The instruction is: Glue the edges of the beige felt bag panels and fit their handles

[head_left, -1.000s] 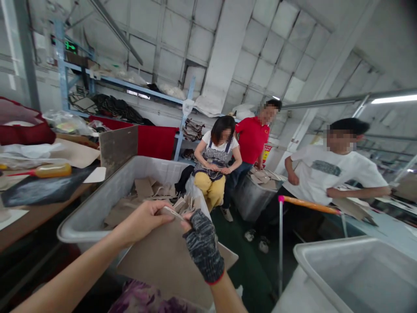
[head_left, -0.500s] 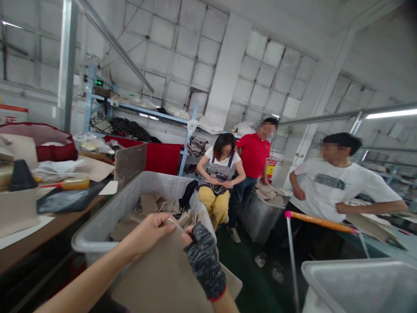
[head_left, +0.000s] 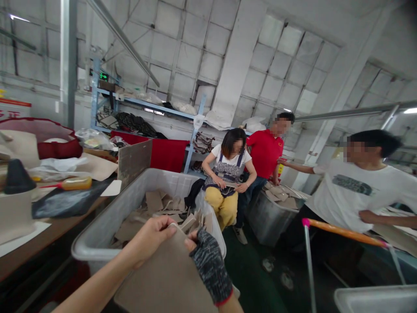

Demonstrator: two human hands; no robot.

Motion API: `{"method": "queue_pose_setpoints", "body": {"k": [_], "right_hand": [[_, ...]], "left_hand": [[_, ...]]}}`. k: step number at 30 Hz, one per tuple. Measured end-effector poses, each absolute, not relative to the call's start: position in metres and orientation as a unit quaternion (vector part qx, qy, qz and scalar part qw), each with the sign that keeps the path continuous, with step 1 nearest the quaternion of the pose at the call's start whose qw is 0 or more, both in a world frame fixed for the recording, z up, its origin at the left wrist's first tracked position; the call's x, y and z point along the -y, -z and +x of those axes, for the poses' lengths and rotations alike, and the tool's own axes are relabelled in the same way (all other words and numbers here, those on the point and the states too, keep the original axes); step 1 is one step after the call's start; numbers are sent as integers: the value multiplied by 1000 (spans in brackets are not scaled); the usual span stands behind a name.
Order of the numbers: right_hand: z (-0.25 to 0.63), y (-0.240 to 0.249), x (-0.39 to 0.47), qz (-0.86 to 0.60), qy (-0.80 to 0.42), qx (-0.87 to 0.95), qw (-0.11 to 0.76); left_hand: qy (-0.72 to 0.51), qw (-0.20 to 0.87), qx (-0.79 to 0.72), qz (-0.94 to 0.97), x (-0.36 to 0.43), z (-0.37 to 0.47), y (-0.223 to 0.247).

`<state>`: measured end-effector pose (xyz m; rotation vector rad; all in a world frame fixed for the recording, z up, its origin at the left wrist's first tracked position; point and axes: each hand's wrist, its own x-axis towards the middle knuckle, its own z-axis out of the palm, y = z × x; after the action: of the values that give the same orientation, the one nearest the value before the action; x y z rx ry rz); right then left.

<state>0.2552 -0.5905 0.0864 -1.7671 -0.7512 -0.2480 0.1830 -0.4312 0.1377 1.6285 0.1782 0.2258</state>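
A large beige sheet (head_left: pixel 166 274) hangs in front of me, its top edge between my two hands. My bare left hand (head_left: pixel 158 234) is closed on the upper left part of that edge, thumb on top. My right hand (head_left: pixel 208 261), in a dark grey fingerless glove with a red cuff, pinches the edge a little to the right. Just beyond the sheet is a big grey plastic bin (head_left: pixel 83 248) holding many beige pieces (head_left: pixel 154 202).
On the left, a wooden workbench (head_left: pixel 65 224) carries a yellow bottle (head_left: pixel 76 183) and a black cone (head_left: pixel 18 177). Three people are ahead, one seated. An orange-topped metal frame (head_left: pixel 347 232) and another bin (head_left: pixel 378 300) are at right.
The view has shifted slightly, so the people appear farther right. The person in white at right has stretched an arm toward the person in red. Both my hands keep hold of the sheet.
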Motion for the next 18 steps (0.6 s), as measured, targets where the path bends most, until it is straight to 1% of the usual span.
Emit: {"method": "queue_pose_setpoints", "body": {"k": [6, 13, 15, 18], "right_hand": [[268, -75, 581, -766, 108, 314, 550], [274, -71, 574, -770, 89, 306, 553], [278, -72, 573, -771, 73, 301, 557], [285, -72, 570, -772, 55, 295, 561]], "left_hand": [[-91, 694, -96, 708, 422, 197, -127], [-82, 694, -120, 705, 414, 203, -124], [-58, 687, -109, 716, 408, 202, -122], [24, 688, -80, 721, 396, 197, -115]]}}
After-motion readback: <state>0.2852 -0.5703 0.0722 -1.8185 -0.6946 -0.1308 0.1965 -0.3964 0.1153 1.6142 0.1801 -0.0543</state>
